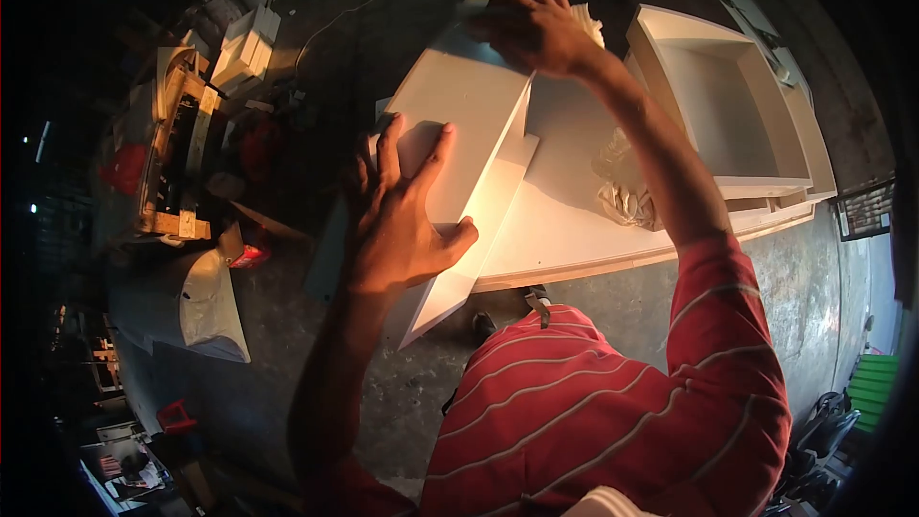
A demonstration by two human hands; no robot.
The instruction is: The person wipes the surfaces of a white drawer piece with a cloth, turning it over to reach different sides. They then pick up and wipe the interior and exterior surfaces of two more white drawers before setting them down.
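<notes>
A white board panel (469, 101) lies tilted on top of other white boards. My left hand (402, 215) presses flat on its near end, fingers spread over the edge. My right hand (536, 29) rests at the panel's far end, closed on a pale cloth or pad (586, 21) that shows behind the fingers. A second white panel (483, 230) lies under the first, its pointed corner reaching toward my red striped shirt. Both sit on a larger white sheet (593, 230).
An open white box or drawer (766, 115) stands at the right on the sheet. Crumpled clear plastic (627, 187) lies beside my right forearm. Wooden offcuts and tools (182, 134) crowd the left. The floor (814, 278) is grey concrete.
</notes>
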